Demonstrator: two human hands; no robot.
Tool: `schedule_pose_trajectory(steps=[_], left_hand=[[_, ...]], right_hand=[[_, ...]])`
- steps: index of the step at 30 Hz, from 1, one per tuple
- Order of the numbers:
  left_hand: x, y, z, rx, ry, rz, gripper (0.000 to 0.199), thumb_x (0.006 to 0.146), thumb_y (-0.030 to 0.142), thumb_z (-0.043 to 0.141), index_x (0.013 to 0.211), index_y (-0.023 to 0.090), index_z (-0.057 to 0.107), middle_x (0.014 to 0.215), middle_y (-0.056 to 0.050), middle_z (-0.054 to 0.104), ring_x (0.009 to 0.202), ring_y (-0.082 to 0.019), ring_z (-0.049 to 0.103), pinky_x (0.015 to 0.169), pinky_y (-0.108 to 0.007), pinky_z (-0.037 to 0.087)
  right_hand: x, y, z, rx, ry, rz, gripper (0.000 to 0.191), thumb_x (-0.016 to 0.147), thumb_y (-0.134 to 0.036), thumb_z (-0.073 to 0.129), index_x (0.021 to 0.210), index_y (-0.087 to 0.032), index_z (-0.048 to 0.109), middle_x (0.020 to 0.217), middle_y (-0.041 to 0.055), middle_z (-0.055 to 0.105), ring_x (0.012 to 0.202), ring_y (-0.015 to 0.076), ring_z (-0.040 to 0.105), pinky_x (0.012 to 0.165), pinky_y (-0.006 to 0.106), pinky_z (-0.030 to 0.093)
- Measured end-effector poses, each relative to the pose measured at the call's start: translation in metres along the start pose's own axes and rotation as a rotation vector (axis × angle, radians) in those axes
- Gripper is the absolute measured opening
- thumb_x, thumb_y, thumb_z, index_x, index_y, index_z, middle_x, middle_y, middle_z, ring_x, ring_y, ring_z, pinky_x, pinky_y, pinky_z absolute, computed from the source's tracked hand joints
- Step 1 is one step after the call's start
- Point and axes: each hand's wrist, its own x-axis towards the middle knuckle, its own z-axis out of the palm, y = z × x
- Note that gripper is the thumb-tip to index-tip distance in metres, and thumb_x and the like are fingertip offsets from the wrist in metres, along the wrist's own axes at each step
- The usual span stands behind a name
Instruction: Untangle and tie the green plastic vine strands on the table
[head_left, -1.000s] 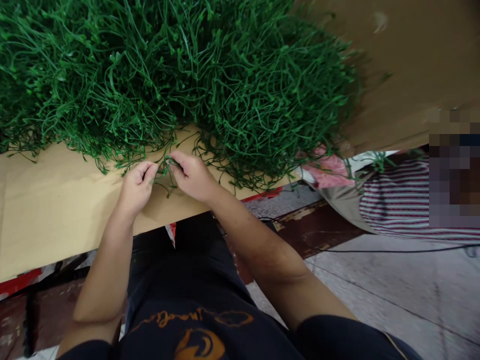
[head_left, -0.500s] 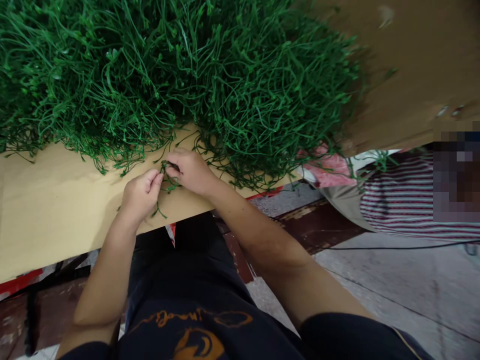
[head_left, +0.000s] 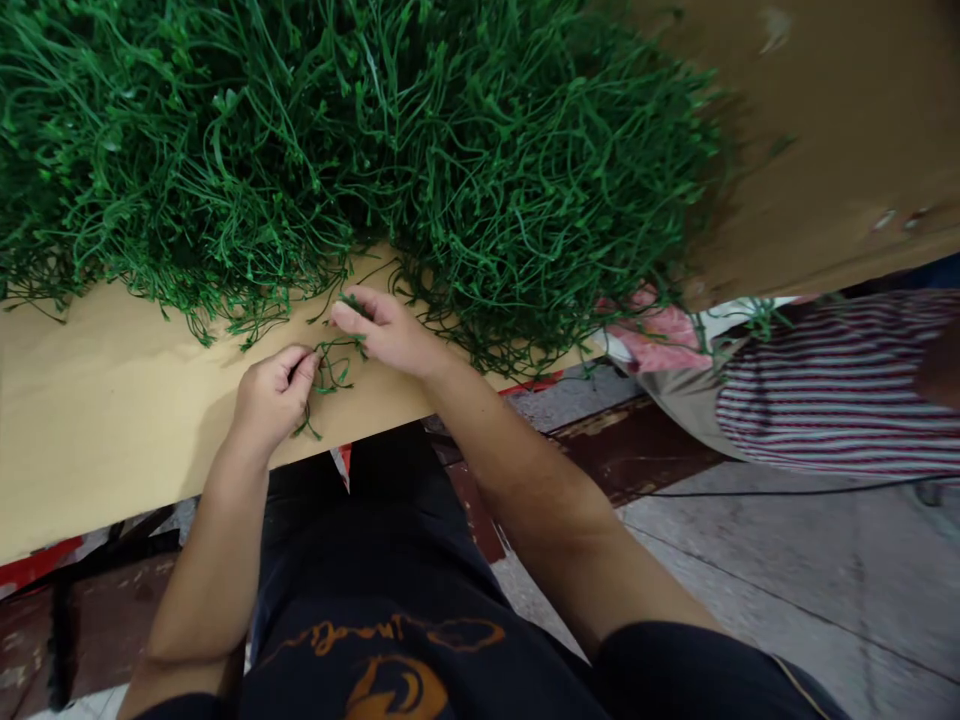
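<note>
My left hand (head_left: 271, 402) is closed in a pinch on thin green stems (head_left: 336, 376), whose forked ends stick out past the fingertips over the table. Just right of it and a little farther from me, my right hand (head_left: 390, 332) is curled round a green stem piece (head_left: 351, 301), which shows between thumb and fingers. Both hands are low over the table near its front edge. Beyond them lies a big heap of green artificial plant stems (head_left: 480, 180), tangled, with small branching tips.
The tan tabletop (head_left: 105, 400) carries the heap and ends in front of my body. At the right sits another person in a striped garment (head_left: 817, 385), with a pink cloth or bag (head_left: 656, 335) beside them. A black cable (head_left: 750, 493) runs over the floor.
My hands have moved apart: the left slightly left and toward me, the right slightly up with its fingers loosened. The stems between them show more.
</note>
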Motion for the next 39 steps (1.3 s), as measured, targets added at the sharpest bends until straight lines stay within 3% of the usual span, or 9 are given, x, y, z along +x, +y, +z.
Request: schedule_pose_trajectory(steps=[3, 5, 13, 18, 23, 26, 30, 36, 39], left_hand=[[-0.001, 0.0, 0.001, -0.003, 0.018, 0.049, 0.026, 0.084, 0.039, 0.046, 0.074, 0.019, 0.058, 0.063, 0.001, 0.054, 0.061, -0.012, 0.049, 0.059, -0.025, 0.038], [-0.002, 0.001, 0.001, 0.001, 0.017, 0.093, 0.027, 0.085, 0.038, 0.045, 0.071, 0.018, 0.057, 0.062, 0.001, 0.053, 0.061, -0.012, 0.048, 0.058, -0.025, 0.037], [-0.003, 0.008, 0.005, -0.009, 0.081, 0.151, 0.028, 0.086, 0.036, 0.045, 0.081, 0.016, 0.064, 0.074, -0.004, 0.063, 0.071, -0.014, 0.056, 0.066, -0.025, 0.042], [-0.004, 0.009, 0.006, 0.031, 0.11, 0.142, 0.027, 0.085, 0.037, 0.047, 0.081, 0.017, 0.064, 0.076, -0.004, 0.066, 0.072, -0.015, 0.058, 0.068, -0.026, 0.044], [-0.005, 0.011, 0.007, 0.089, 0.068, 0.117, 0.028, 0.085, 0.039, 0.046, 0.082, 0.018, 0.064, 0.072, -0.003, 0.065, 0.068, -0.015, 0.058, 0.066, -0.026, 0.044], [-0.005, 0.012, 0.007, 0.129, 0.049, 0.115, 0.028, 0.085, 0.039, 0.046, 0.081, 0.018, 0.064, 0.074, -0.003, 0.067, 0.07, -0.015, 0.059, 0.066, -0.026, 0.044], [-0.006, 0.012, 0.008, 0.154, 0.053, 0.1, 0.029, 0.085, 0.039, 0.045, 0.08, 0.019, 0.065, 0.074, -0.003, 0.067, 0.07, -0.016, 0.06, 0.067, -0.026, 0.044], [-0.006, 0.012, 0.008, 0.141, 0.071, 0.083, 0.029, 0.085, 0.04, 0.045, 0.08, 0.018, 0.065, 0.071, -0.003, 0.067, 0.068, -0.016, 0.06, 0.065, -0.027, 0.044], [-0.006, 0.012, 0.007, 0.16, 0.054, 0.091, 0.029, 0.085, 0.04, 0.046, 0.081, 0.019, 0.065, 0.074, -0.004, 0.068, 0.07, -0.016, 0.06, 0.065, -0.027, 0.044]], right_hand=[[-0.005, -0.002, 0.007, 0.108, -0.199, 0.01, 0.044, 0.075, -0.059, 0.058, 0.074, -0.017, 0.043, 0.061, -0.0061, 0.032, 0.055, 0.0056, 0.03, 0.05, 0.02, 0.027], [-0.007, -0.002, 0.007, 0.13, -0.25, 0.015, 0.048, 0.071, -0.061, 0.06, 0.076, -0.016, 0.046, 0.061, -0.006, 0.034, 0.055, 0.0053, 0.031, 0.05, 0.02, 0.028], [-0.012, -0.002, -0.002, 0.113, -0.351, 0.073, 0.035, 0.076, -0.045, 0.059, 0.067, -0.015, 0.044, 0.059, -0.0066, 0.034, 0.053, 0.0046, 0.031, 0.049, 0.02, 0.027], [-0.014, -0.008, 0.0, -0.084, -0.304, 0.094, 0.009, 0.073, -0.02, 0.049, 0.075, -0.012, 0.052, 0.062, -0.004, 0.042, 0.056, 0.0057, 0.035, 0.052, 0.02, 0.029], [-0.015, -0.013, -0.004, -0.479, -0.147, -0.02, 0.006, 0.069, -0.018, 0.05, 0.066, -0.014, 0.048, 0.065, -0.0019, 0.043, 0.058, 0.0074, 0.037, 0.056, 0.023, 0.027], [-0.015, -0.014, -0.006, -0.702, -0.209, -0.055, 0.008, 0.069, -0.02, 0.052, 0.065, -0.014, 0.049, 0.069, 0.0006, 0.045, 0.061, 0.0091, 0.036, 0.058, 0.024, 0.025], [-0.017, -0.016, -0.008, -0.84, -0.326, -0.019, 0.011, 0.072, -0.024, 0.052, 0.069, -0.013, 0.054, 0.07, 0.003, 0.048, 0.062, 0.0109, 0.034, 0.058, 0.025, 0.024], [-0.025, -0.023, -0.015, -0.87, -0.433, 0.002, 0.009, 0.073, -0.022, 0.052, 0.071, -0.013, 0.052, 0.073, 0.004, 0.048, 0.064, 0.0115, 0.037, 0.06, 0.025, 0.027], [-0.027, -0.022, -0.017, -0.819, -0.377, -0.011, 0.009, 0.076, -0.02, 0.048, 0.077, -0.013, 0.052, 0.082, 0.0063, 0.047, 0.068, 0.0128, 0.041, 0.064, 0.026, 0.031]])
